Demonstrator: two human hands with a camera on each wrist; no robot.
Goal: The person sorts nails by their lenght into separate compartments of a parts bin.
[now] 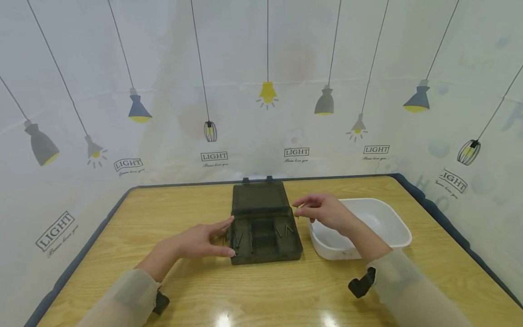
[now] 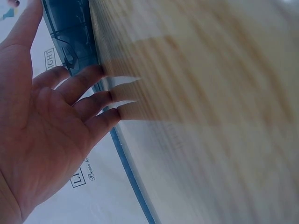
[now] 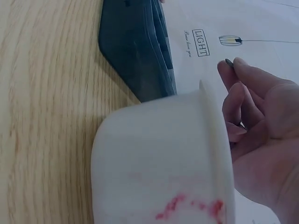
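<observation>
A dark, see-through organizer box (image 1: 266,260) lies on the table with its lid (image 1: 260,196) folded back. Screws (image 1: 237,243) lie in its left compartment, one long piece in the one beside it, and a couple of short screws (image 1: 288,228) on the right. My left hand (image 1: 200,240) rests against the box's left side, fingers extended and thumb at the front corner. Over the gap between the box and a white basin (image 1: 333,253), my right hand (image 1: 327,211) pinches a small screw (image 3: 229,62) between thumb and index finger, its dark tip showing.
The basin stands just right of the box, with red marks (image 3: 175,205) on its outer wall. Behind the wooden table (image 1: 171,204) hangs a sheet printed with lamps (image 1: 267,93). Dark edging (image 1: 433,204) runs along the table's sides and back.
</observation>
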